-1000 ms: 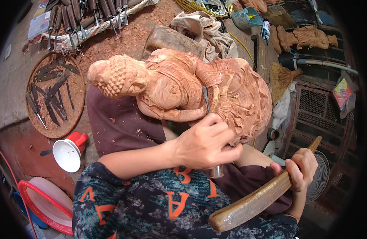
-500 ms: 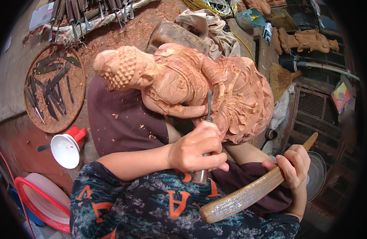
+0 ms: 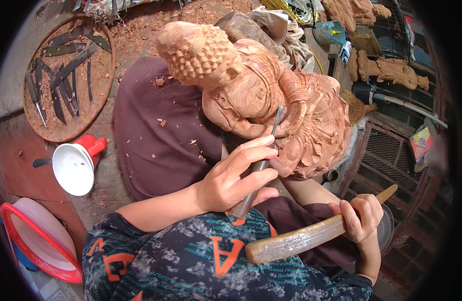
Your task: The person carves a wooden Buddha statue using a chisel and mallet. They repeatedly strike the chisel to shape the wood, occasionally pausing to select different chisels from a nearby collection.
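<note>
A reddish carved wooden statue (image 3: 271, 95) of a robed figure with a curly head lies tilted across my lap on dark maroon cloth (image 3: 155, 135). My left hand (image 3: 236, 180) grips a metal chisel (image 3: 272, 131), whose tip rests against the folds at the statue's middle. My right hand (image 3: 358, 218) holds a long wooden mallet (image 3: 296, 241) low beside my lap, apart from the chisel, its thick end pointing toward my patterned shirt.
A round tray (image 3: 65, 75) with several carving blades and wood chips lies at the left. A white and red funnel (image 3: 73, 168) and a red-rimmed basin (image 3: 35, 241) sit lower left. A second carved figure (image 3: 386, 70), a wire cage (image 3: 391, 160) and a small fan (image 3: 386, 228) stand at the right.
My view has shifted, so the statue sits higher and larger. My left hand has slid back a little, showing more of the chisel's blade. The mallet stays low in my right hand.
</note>
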Demonstrator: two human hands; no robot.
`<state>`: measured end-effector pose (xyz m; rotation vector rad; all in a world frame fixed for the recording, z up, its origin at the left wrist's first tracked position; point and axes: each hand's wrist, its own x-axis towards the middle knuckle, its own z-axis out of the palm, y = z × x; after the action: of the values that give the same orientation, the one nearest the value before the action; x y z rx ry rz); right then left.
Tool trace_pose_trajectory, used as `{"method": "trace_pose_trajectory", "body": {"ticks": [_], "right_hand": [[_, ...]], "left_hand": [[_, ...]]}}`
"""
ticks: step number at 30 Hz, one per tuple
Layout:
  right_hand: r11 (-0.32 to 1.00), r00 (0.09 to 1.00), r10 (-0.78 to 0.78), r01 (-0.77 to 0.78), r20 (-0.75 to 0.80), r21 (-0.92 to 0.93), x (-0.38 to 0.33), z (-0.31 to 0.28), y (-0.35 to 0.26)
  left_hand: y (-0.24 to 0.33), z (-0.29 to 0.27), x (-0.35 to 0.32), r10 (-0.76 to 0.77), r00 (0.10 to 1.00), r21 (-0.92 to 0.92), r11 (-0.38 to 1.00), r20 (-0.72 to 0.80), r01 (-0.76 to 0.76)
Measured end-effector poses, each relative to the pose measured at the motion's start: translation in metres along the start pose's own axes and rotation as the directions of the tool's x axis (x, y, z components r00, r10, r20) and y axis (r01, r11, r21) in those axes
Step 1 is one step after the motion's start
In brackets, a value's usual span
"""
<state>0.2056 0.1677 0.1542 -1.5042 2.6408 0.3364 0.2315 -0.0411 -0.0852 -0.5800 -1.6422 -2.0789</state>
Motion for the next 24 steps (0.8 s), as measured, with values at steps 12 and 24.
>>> {"method": "trace_pose_trajectory", "body": {"ticks": [12, 24], "right_hand": [[0.998, 0.992, -0.066, 0.067, 0.108, -0.004, 0.035, -0.005, -0.028], [0.996, 0.981, -0.088, 0.092, 0.173, -0.017, 0.059, -0.017, -0.036]], "left_hand": [[-0.018, -0.008, -0.007, -0.029, 1.0, -0.149, 0.988, 0.002, 0.029], [-0.022, 0.017, -0.017, 0.005, 0.996, -0.056, 0.998, -0.089, -0.01]]}}
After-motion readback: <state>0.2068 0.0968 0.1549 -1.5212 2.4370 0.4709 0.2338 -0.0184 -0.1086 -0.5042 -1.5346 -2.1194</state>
